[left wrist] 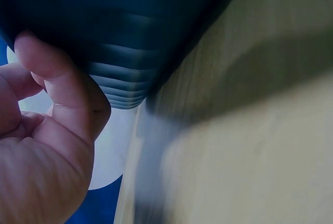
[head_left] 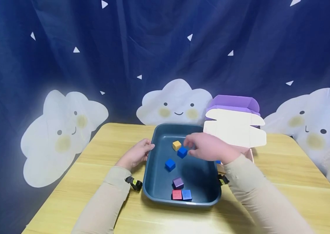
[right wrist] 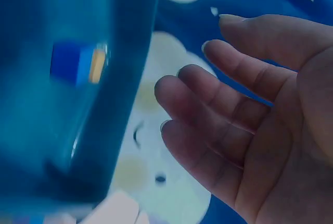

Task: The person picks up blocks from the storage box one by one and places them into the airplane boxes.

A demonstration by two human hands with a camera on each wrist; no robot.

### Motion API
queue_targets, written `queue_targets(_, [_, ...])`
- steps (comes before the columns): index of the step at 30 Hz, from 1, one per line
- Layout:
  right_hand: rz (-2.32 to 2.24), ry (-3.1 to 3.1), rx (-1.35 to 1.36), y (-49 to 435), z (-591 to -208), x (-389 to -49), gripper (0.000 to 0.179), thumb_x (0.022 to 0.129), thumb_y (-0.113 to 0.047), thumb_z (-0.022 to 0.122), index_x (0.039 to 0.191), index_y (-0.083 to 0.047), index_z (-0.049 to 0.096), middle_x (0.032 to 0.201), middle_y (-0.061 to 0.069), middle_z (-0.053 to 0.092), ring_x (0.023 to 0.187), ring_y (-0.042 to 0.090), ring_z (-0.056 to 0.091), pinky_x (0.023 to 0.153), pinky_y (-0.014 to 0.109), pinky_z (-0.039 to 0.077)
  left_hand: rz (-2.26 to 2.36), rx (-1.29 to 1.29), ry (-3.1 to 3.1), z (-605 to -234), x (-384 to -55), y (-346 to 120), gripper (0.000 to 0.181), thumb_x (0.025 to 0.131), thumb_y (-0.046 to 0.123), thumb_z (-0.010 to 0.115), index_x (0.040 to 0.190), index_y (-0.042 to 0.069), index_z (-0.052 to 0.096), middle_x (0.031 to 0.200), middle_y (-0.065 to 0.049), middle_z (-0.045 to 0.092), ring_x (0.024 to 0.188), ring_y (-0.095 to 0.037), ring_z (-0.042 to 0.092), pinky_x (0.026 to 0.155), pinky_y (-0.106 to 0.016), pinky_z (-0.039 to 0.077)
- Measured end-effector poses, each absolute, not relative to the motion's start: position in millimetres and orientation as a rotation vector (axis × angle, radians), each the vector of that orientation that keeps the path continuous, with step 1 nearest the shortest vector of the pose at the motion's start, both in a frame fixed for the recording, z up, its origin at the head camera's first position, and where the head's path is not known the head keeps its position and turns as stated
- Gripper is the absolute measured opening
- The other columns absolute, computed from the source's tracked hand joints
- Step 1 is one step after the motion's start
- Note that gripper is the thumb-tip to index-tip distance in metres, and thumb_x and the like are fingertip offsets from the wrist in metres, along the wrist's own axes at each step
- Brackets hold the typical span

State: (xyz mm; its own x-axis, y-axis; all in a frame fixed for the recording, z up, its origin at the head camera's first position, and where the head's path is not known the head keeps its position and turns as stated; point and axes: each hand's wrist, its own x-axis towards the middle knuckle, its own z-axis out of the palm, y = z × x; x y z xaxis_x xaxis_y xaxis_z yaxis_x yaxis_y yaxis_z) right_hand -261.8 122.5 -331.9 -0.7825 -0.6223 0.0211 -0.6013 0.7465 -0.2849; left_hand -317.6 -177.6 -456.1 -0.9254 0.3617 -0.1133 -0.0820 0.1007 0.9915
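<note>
A dark teal tray (head_left: 156, 198) stands on the table with several small cubes in it. My left hand (head_left: 137, 153) grips the tray's left rim, its thumb against the side in the left wrist view. Over the right part of the tray hovers my right hand (head_left: 209, 147), its fingers loosely bent and holding nothing in the right wrist view. Nearest to its fingertips are a blue cube (head_left: 182, 152) and a yellow cube (head_left: 176, 145). Another blue cube (head_left: 170, 164) lies mid-tray. Towards the front are a purple cube (head_left: 178, 183), a red cube (head_left: 177, 194) and a lighter blue cube (head_left: 186, 195).
Right of the tray stands an open pale pink box (head_left: 235, 128) with its white-looking lid raised, partly hidden by my right forearm. A purple box (head_left: 236, 102) is behind it. A dark blue curtain (head_left: 165, 39) with clouds hangs behind the wooden table (head_left: 287, 169).
</note>
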Motion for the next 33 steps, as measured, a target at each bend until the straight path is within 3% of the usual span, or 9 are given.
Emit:
queue_targets(5, [-0.288,2.679,-1.126,92,-349,-258,0.027,0.091,-0.020,0.076,0.117,-0.018,0.070,0.090,-0.007,0.066,0.081,0.011,0.061,0.074,0.033,0.054,1.889,0.290,2.035,-455,-317,-176,0.014,0.109,0.016,0.045,0.102,0.005,0.042,0.088,-0.009,0.053,0.071,-0.018,0.056,0.062,-0.029,0.051])
queue_targets(8, [-0.181,2.555,-1.088,79,-364,-253,0.028,0.091,-0.032,0.076,0.116,-0.021,0.070,0.087,-0.012,0.065,0.077,0.008,0.059,0.074,0.033,0.053,1.895,0.300,2.028,-454,-318,-175,0.014,0.109,0.016,0.045,0.101,0.005,0.041,0.087,-0.009,0.052,0.070,-0.017,0.055,0.061,-0.029,0.050])
queue_targets(13, [-0.065,2.492,-0.971,60,-385,-242,0.026,0.090,-0.047,0.073,0.101,-0.023,0.070,0.085,-0.009,0.063,0.076,0.011,0.057,0.074,0.034,0.052,1.891,0.297,2.038,-451,-321,-177,0.014,0.109,0.015,0.045,0.099,0.005,0.040,0.084,-0.008,0.050,0.069,-0.017,0.054,0.061,-0.029,0.050])
queue_targets(17, [-0.114,2.477,-0.984,53,-395,-236,0.020,0.093,-0.042,0.071,0.088,-0.024,0.065,0.073,-0.008,0.058,0.067,0.011,0.055,0.063,0.030,0.047,1.883,0.297,2.050,-454,-320,-178,0.015,0.109,0.016,0.045,0.101,0.005,0.041,0.087,-0.009,0.052,0.070,-0.017,0.055,0.061,-0.029,0.050])
queue_targets(21, [-0.132,2.477,-1.044,52,-397,-233,0.013,0.094,-0.032,0.069,0.084,-0.025,0.063,0.070,-0.008,0.057,0.064,0.010,0.054,0.061,0.028,0.045,1.878,0.281,2.065,-456,-318,-180,0.016,0.109,0.017,0.045,0.101,0.005,0.041,0.089,-0.009,0.052,0.071,-0.018,0.055,0.062,-0.029,0.050])
queue_targets(25, [-0.151,2.502,-1.143,60,-390,-240,0.004,0.093,-0.024,0.067,0.091,-0.026,0.069,0.077,-0.013,0.061,0.069,0.008,0.055,0.065,0.028,0.049,1.884,0.268,2.058,-458,-318,-180,0.015,0.109,0.016,0.046,0.100,0.005,0.041,0.088,-0.009,0.051,0.071,-0.018,0.055,0.062,-0.030,0.050])
queue_targets(30, [-0.263,2.658,-1.189,90,-360,-257,0.012,0.092,-0.020,0.070,0.104,-0.020,0.071,0.090,-0.011,0.064,0.081,0.010,0.057,0.077,0.032,0.052,1.892,0.270,2.054,-457,-318,-180,0.015,0.109,0.016,0.046,0.100,0.005,0.041,0.086,-0.008,0.051,0.070,-0.018,0.054,0.061,-0.029,0.050])
queue_targets(33, [-0.358,2.814,-1.076,119,-345,-264,0.016,0.090,-0.020,0.074,0.104,-0.017,0.066,0.088,-0.009,0.062,0.079,0.013,0.057,0.074,0.034,0.051,1.891,0.293,2.053,-457,-318,-180,0.015,0.109,0.016,0.045,0.100,0.005,0.041,0.085,-0.008,0.051,0.069,-0.017,0.053,0.060,-0.028,0.049])
